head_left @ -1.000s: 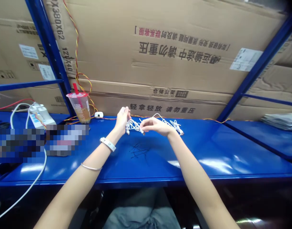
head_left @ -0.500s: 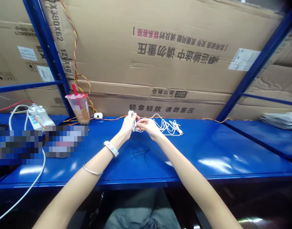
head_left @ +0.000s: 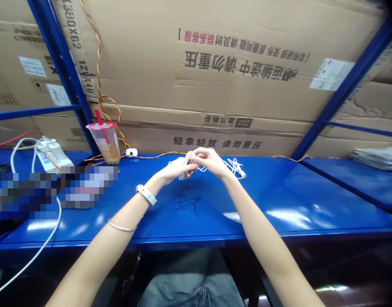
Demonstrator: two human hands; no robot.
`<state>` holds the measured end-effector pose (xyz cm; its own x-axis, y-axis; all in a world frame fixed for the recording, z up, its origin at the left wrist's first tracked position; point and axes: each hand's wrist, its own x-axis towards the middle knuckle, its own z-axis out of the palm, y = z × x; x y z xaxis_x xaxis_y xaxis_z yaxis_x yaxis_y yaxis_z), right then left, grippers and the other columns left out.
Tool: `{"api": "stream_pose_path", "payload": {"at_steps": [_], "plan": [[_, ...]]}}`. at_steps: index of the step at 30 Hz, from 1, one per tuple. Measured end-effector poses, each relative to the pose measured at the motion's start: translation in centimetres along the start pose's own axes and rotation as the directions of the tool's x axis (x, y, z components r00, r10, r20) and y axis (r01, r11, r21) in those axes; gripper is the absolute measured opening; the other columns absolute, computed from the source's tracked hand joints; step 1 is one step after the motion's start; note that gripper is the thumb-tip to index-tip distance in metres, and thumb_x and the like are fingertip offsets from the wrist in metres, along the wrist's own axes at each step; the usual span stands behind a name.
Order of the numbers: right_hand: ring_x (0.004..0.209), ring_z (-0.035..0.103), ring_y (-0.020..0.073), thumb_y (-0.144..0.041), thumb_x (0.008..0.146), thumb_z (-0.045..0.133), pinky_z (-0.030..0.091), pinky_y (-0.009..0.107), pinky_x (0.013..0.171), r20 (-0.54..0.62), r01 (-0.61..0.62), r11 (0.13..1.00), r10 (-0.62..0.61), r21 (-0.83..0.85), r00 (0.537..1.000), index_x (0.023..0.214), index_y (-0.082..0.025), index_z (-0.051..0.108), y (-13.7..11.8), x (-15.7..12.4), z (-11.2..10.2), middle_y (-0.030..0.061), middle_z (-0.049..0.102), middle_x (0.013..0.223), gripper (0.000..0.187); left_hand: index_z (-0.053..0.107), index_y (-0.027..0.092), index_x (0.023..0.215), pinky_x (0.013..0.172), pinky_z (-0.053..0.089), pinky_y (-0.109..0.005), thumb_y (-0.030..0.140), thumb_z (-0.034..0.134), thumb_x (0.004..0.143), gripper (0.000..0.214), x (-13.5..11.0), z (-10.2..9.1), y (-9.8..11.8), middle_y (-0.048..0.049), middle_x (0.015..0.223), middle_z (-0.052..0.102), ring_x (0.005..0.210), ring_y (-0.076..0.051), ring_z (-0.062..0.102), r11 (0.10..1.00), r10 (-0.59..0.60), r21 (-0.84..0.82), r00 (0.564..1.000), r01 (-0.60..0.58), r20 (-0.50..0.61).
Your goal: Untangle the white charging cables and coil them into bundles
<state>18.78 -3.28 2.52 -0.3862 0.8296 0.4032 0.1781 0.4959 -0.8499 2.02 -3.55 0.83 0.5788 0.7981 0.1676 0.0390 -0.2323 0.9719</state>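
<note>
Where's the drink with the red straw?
In the head view, the drink cup stands left of centre on the blue tabletop, between the white power strip and small white case.

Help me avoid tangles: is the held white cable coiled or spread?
Coiled: the white cable shows bunched loops in the left hand.

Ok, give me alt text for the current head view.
A person's left hand and right hand hold a looped white cable over a blue worktop. More white cord lies beyond the right hand, thin black strips lie nearer the person, and a lidded drink cup stands at left.
</note>
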Motion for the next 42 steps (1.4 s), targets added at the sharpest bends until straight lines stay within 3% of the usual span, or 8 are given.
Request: {"api": "stream_pose_path", "payload": {"at_steps": [7,12,21,26,30,33,36,42], "plan": [[0.057,0.05,0.0117,-0.052,0.076,0.064,0.038,0.024,0.052,-0.109,0.04,0.998,-0.045,-0.046,0.993,0.08,-0.014,0.065,0.3,0.3,-0.2,0.0012,0.06,0.065,0.038,0.052,0.016,0.073,0.045,0.032,-0.02,0.054,0.065,0.077,0.041,-0.5,-0.4,0.6,0.0019,0.064,0.048,0.05,-0.006,0.043,0.997,-0.062,0.046,0.997,0.06,0.04],[0.059,0.046,0.011,-0.055,0.083,0.056,0.035,0.024,0.055,-0.112,0.081,0.957,-0.116,-0.28,0.987,0.072,-0.017,0.055,-0.1,0.2,0.1,-0.0005,0.056,0.065,0.039,0.042,0.019,0.066,0.041,0.019,-0.019,0.055,0.067,0.076,0.045,-0.5,-0.4,0.5,0.0068,0.056,0.032,0.044,-0.005,0.028,0.994,-0.104,0.035,0.991,0.101,0.084],[0.065,0.052,0.015,-0.042,0.086,0.051,0.036,0.026,0.062,-0.171,0.019,0.838,-0.134,-0.546,0.976,0.067,-0.018,0.054,0.5,0.4,0.2,0.0024,0.061,0.067,0.031,0.062,0.02,0.072,0.046,0.035,-0.024,0.042,0.063,0.082,0.024,-0.1,0.4,0.0,-0.0013,0.063,0.056,0.053,-0.014,0.046,0.953,0.107,0.295,0.989,-0.073,-0.101],[0.069,0.054,0.0154,-0.037,0.084,0.056,0.038,0.026,0.065,-0.234,0.016,0.864,-0.154,-0.503,0.96,0.07,-0.018,0.055,1.3,0.8,0.1,0.0027,0.062,0.071,0.023,0.064,0.019,0.074,0.06,0.039,-0.023,0.033,0.06,0.086,0.019,0.2,0.2,-0.3,-0.0037,0.076,0.064,0.067,-0.016,0.054,0.942,0.153,0.317,0.98,-0.107,-0.125],[0.056,0.05,0.0129,-0.046,0.092,0.043,0.037,0.025,0.058,-0.281,-0.035,0.947,-0.06,-0.321,0.958,0.089,-0.019,0.057,2.1,0.7,-0.4,-0.002,0.055,0.065,0.03,0.061,0.017,0.072,0.055,0.036,-0.022,0.026,0.061,0.086,0.017,0.9,-0.8,-0.2,-0.0013,0.067,0.057,0.059,-0.012,0.048,0.98,0.142,0.18,0.925,-0.082,-0.351],[0.055,0.049,0.0117,-0.038,0.086,0.055,0.037,0.025,0.057,0.024,-0.017,0.921,0.029,-0.389,0.999,0.088,-0.018,0.063,2.6,0.0,-0.9,-0.0027,0.055,0.064,0.022,0.052,0.016,0.069,0.047,0.031,-0.019,0.022,0.051,0.091,0.023,1.0,-2.2,0.4,0.0036,0.057,0.043,0.046,-0.007,0.036,0.995,0.055,-0.039,0.85,-0.088,-0.524],[0.063,0.053,0.0126,-0.024,0.075,0.068,0.039,0.025,0.061,0.405,0.075,0.893,0.125,-0.444,0.906,0.088,-0.018,0.07,3.1,-0.6,-0.6,-0.0015,0.06,0.069,0.015,0.047,0.016,0.069,0.043,0.03,-0.017,0.018,0.042,0.095,0.026,0.9,-3.2,0.8,0.0058,0.056,0.038,0.042,-0.004,0.031,0.979,-0.043,-0.189,0.828,-0.076,-0.559],[0.07,0.051,0.0131,-0.015,0.072,0.07,0.04,0.025,0.066,0.473,0.15,0.846,0.131,-0.511,0.871,0.081,-0.017,0.072,4.0,-0.9,0.7,0.0018,0.059,0.079,0.009,0.046,0.016,0.069,0.042,0.033,-0.015,0.017,0.043,0.095,0.026,1.0,-3.1,0.5,0.0061,0.054,0.039,0.041,-0.003,0.032,0.954,-0.138,-0.297,0.834,-0.032,-0.534]]}}
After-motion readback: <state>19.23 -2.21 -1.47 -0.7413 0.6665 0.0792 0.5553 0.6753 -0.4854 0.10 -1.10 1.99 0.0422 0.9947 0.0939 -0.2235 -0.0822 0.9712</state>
